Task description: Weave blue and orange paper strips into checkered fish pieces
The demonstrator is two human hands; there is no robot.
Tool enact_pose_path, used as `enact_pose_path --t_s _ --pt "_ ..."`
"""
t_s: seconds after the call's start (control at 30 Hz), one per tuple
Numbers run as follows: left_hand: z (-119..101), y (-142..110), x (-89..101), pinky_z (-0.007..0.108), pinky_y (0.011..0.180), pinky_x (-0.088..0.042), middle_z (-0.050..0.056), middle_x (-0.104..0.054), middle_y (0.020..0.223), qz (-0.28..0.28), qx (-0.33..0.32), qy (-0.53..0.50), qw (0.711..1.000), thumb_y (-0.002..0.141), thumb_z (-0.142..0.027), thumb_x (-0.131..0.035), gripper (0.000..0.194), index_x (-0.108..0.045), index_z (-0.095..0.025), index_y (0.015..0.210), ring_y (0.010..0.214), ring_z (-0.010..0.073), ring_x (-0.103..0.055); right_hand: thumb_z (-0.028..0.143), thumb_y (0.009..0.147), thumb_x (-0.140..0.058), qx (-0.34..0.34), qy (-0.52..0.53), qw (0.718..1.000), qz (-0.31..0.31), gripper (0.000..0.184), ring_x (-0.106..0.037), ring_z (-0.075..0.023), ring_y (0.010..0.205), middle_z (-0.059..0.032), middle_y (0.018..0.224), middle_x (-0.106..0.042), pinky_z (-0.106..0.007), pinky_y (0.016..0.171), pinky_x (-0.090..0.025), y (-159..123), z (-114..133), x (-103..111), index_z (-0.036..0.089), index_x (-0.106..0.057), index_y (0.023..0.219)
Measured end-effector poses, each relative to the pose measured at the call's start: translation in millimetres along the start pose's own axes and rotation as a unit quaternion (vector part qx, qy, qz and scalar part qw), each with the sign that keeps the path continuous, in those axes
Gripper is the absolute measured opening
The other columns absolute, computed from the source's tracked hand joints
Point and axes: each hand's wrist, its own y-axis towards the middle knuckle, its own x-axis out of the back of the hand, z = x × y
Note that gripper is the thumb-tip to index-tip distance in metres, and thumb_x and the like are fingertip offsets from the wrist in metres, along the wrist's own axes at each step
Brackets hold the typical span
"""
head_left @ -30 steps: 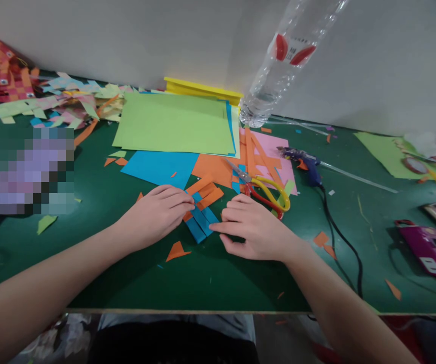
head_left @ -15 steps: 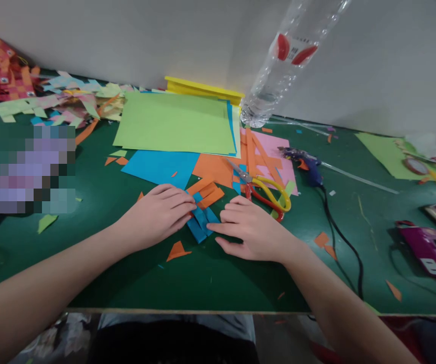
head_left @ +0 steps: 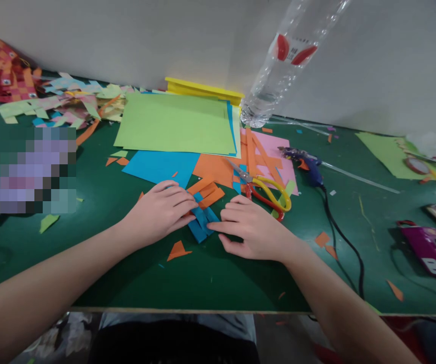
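Observation:
A small weave of blue paper strips (head_left: pixel 202 224) and orange paper strips (head_left: pixel 209 194) lies on the green table (head_left: pixel 210 278) in front of me. My left hand (head_left: pixel 161 212) lies flat on its left side, fingertips pressing on the strips. From the right, my right hand (head_left: pixel 254 227) rests with its fingers stretched out, the tips touching the blue strips. Neither hand grips anything. Part of the weave is hidden under my left fingers.
Scissors (head_left: pixel 267 194) with yellow and red handles lie just right of the weave. Behind are a blue sheet (head_left: pixel 157 167), a light green sheet (head_left: pixel 176 124), a clear bottle (head_left: pixel 278 65) and a glue gun (head_left: pixel 305 164) with its cord. Woven paper pieces (head_left: pixel 51 98) pile at far left.
My left hand has crept slightly right over the strips, and the blue strips have shifted a little. My right hand has barely moved.

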Motion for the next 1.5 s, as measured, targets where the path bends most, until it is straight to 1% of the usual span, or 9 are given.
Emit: enact_pose_path --t_s 0.17,0.33,0.43,0.53,0.67,0.83,1.2,1.33,1.5 --pt "0.4 1.8 -1.2 0.039 0.096 -0.042 0.003 -0.073 0.098 -0.017 -0.006 0.013 1.000 0.097 -0.029 -0.051 0.019 -0.066 -0.016 0.099 0.092 0.0205 -0.066 0.016 0.086 -0.050 0.003 0.005 1.000 -0.016 0.026 -0.050 -0.0140 0.068 -0.0001 0.068 -0.061 -0.033 0.074 -0.040 0.1 0.2 -0.3 0.018 -0.072 0.099" --pt "-0.1 2.2 -2.3 0.039 0.095 -0.043 0.002 -0.074 0.096 -0.030 -0.010 0.016 0.999 0.097 -0.026 -0.051 0.018 -0.067 -0.016 0.095 0.090 0.0201 -0.067 0.009 0.082 -0.053 -0.034 0.000 0.985 -0.167 0.024 -0.055 -0.0137 0.065 -0.0014 0.068 -0.063 -0.033 0.073 -0.046 -6.3 -9.9 9.1 0.016 -0.070 0.097" --pt "-0.5 2.3 -3.0 0.038 0.091 -0.044 0.002 -0.074 0.096 -0.034 -0.007 0.023 0.999 0.097 -0.026 -0.052 0.018 -0.067 -0.016 0.096 0.090 0.0202 -0.068 0.008 0.082 -0.052 -0.107 -0.049 0.960 -0.255 0.026 -0.059 -0.0151 0.067 -0.0014 0.070 -0.066 -0.033 0.071 -0.048 -15.4 -23.3 20.5 0.021 -0.070 0.095" --pt "-1.0 2.6 -4.1 0.037 0.087 -0.045 0.002 -0.074 0.096 -0.043 -0.006 0.029 0.999 0.096 -0.025 -0.053 0.017 -0.067 -0.016 0.096 0.091 0.0201 -0.068 0.012 0.084 -0.052 -0.203 -0.116 0.915 -0.328 0.023 -0.058 -0.0141 0.061 -0.0003 0.070 -0.068 -0.031 0.063 -0.047 -26.9 -39.9 30.7 0.025 -0.071 0.091" --pt "-1.8 3.3 -5.2 0.038 0.087 -0.046 0.002 -0.074 0.094 -0.041 -0.006 0.040 0.998 0.096 -0.025 -0.054 0.017 -0.068 -0.017 0.091 0.090 0.0202 -0.067 0.016 0.084 -0.050 -0.290 -0.148 0.869 -0.373 0.023 -0.054 -0.0126 0.052 -0.0005 0.068 -0.068 -0.028 0.053 -0.043 -40.1 -60.0 36.9 0.023 -0.072 0.085" --pt "-3.9 5.8 -5.3 0.038 0.087 -0.046 0.001 -0.074 0.092 -0.048 -0.004 0.055 0.997 0.096 -0.024 -0.053 0.019 -0.069 -0.017 0.090 0.088 0.0195 -0.068 0.017 0.082 -0.049 -0.321 -0.152 0.852 -0.384 0.023 -0.060 -0.0151 0.061 -0.0024 0.075 -0.071 -0.028 0.055 -0.044 -44.8 -70.2 35.7 0.021 -0.071 0.082" --pt "-14.8 9.0 0.2 0.041 0.086 -0.044 0.005 -0.075 0.090 -0.046 0.003 0.080 0.996 0.095 -0.023 -0.051 0.021 -0.069 -0.016 0.087 0.083 0.0206 -0.070 0.023 0.085 -0.047 -0.359 -0.169 0.866 -0.305 0.025 -0.054 -0.0156 0.056 -0.0027 0.071 -0.067 -0.033 0.063 -0.047 -44.8 -67.4 32.3 0.023 -0.071 0.086" --pt "-13.1 8.5 -1.4 0.039 0.083 -0.044 0.004 -0.075 0.089 -0.050 0.036 0.045 0.997 0.095 -0.023 -0.051 0.020 -0.068 -0.017 0.085 0.083 0.0201 -0.069 0.022 0.083 -0.047 -0.356 -0.160 0.864 -0.319 0.024 -0.055 -0.0165 0.058 -0.0034 0.071 -0.067 -0.033 0.063 -0.046 -45.3 -69.0 33.2 0.022 -0.071 0.084" --pt "-8.5 4.7 -4.8 0.039 0.083 -0.044 0.004 -0.074 0.086 -0.046 0.120 -0.050 0.991 0.096 -0.025 -0.048 0.026 -0.065 -0.018 0.078 0.084 0.0204 -0.068 0.021 0.083 -0.047 -0.368 -0.165 0.855 -0.327 0.025 -0.058 -0.0175 0.062 -0.0046 0.075 -0.070 -0.033 0.062 -0.047 -47.1 -71.3 35.6 0.020 -0.071 0.084"
